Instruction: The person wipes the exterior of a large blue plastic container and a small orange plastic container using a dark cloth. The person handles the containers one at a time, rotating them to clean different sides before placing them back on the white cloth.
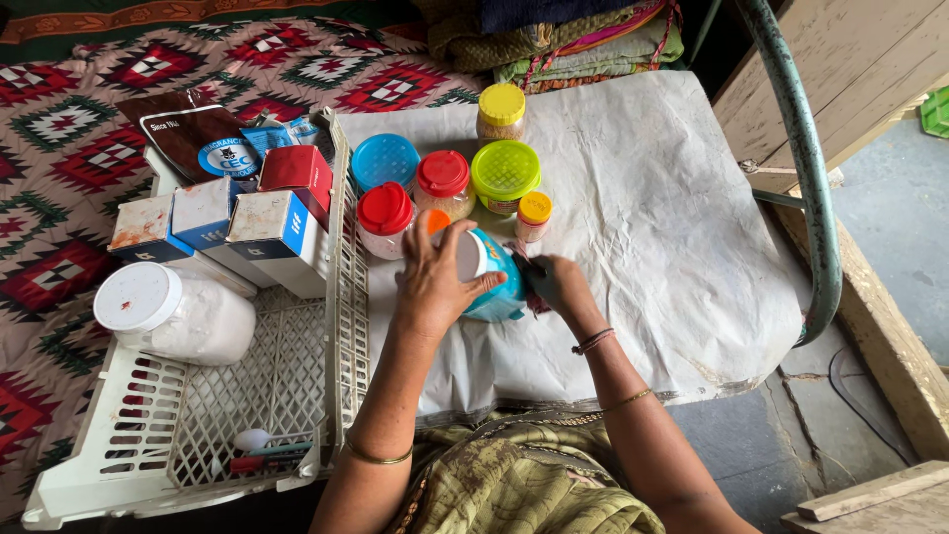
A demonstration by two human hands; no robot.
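Note:
My left hand [432,280] grips the white lid end of a blue container [497,279] that lies tilted on the white paper sheet [652,227]. My right hand [556,284] is closed against the container's other side, with a dark cloth-like bit at its fingers. Just beyond the hands stand jars: two with red lids [386,210], one with a blue lid [385,160], one with a lime-green lid [505,169], one with a yellow lid [501,105], and a small orange-capped bottle [534,214].
A white plastic crate [247,396] at the left holds several small boxes [272,225], a white-lidded jar [173,311], pouches and a spoon. A patterned blanket lies beneath. Folded cloths lie at the back. A green metal bar [811,188] and wooden boards stand at the right.

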